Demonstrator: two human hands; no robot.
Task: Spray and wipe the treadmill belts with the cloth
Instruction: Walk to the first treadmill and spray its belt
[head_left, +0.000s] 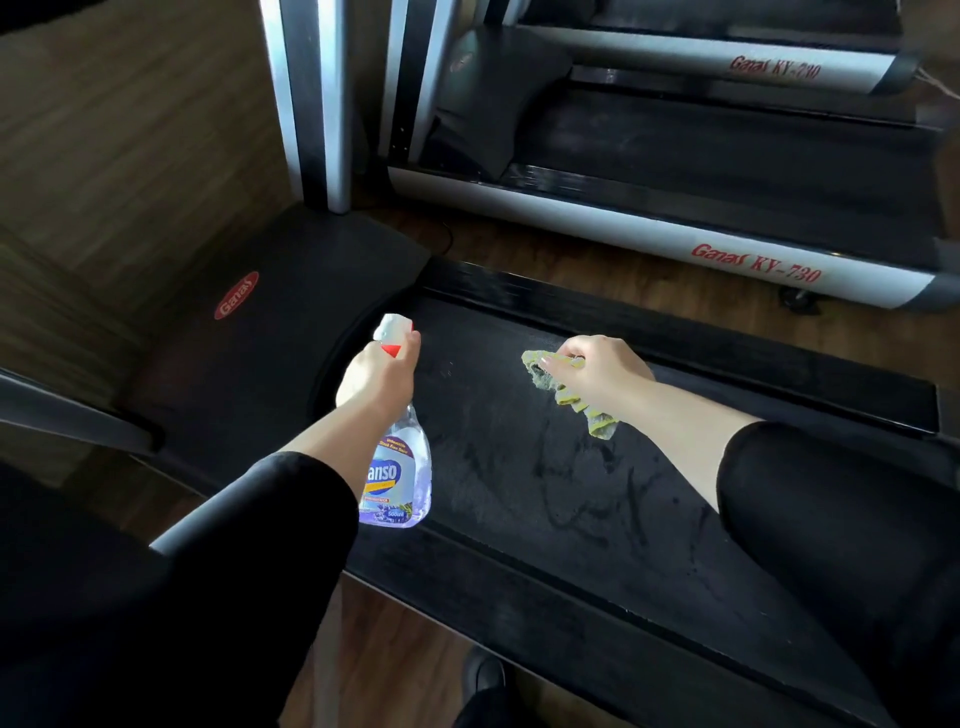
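Left hand (375, 375): grips the spray bottle (397, 467) neck, finger on the red trigger.
Right hand (597, 371): presses a bunched yellow-green cloth (571, 395) onto the treadmill belt (545, 493).
Bottle label: "anso", "500ml".
Neighbouring treadmill (675, 244): "Ganas KY-730".

Spray bottle (397, 467), gripped in left hand (376, 376): label reads "anso" in white, leading letters cut off by the forearm. "500ml" at label foot. Small print above not legible.

Red oval badge (236, 294) on motor cover (311, 291), left of and beyond left hand: "Ganas".

Silver side rail (623, 231), beyond right hand (597, 371): "Ganas KY-730", red.

Farther rail (675, 50): same wording.
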